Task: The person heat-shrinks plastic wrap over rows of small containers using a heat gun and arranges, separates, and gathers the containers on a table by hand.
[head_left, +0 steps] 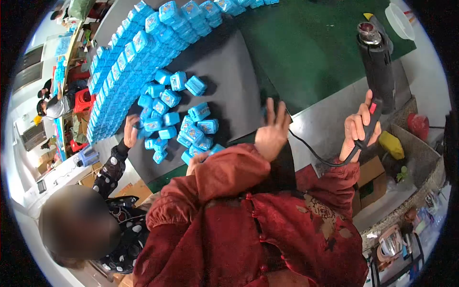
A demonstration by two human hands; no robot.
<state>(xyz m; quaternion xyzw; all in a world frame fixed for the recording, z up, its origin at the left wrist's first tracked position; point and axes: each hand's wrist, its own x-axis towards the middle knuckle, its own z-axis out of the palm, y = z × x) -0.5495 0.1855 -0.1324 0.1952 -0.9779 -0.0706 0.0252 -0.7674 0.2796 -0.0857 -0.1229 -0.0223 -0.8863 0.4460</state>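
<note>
A black heat gun (pixel 377 67) stands nozzle up at the right, with my right hand (pixel 356 129) wrapped round its handle. A red switch (pixel 373 108) shows by my fingers, and a black cable (pixel 313 154) loops away to the left. My left hand (pixel 272 134) is raised over the table's dark edge, fingers stretched and apart. A small blue patch shows beside those fingers; I cannot make out what it is. Left of that hand, several blue plastic-wrapped boxes (pixel 208 126) lie loose on a grey mat (pixel 229 71).
Long stacked rows of blue boxes (pixel 129 55) curve along the far left. A co-worker in dotted sleeves (pixel 111 172) reaches in, one hand (pixel 130 131) at the loose boxes. A green mat (pixel 325 48) lies beyond; a cardboard box (pixel 373 182) sits lower right.
</note>
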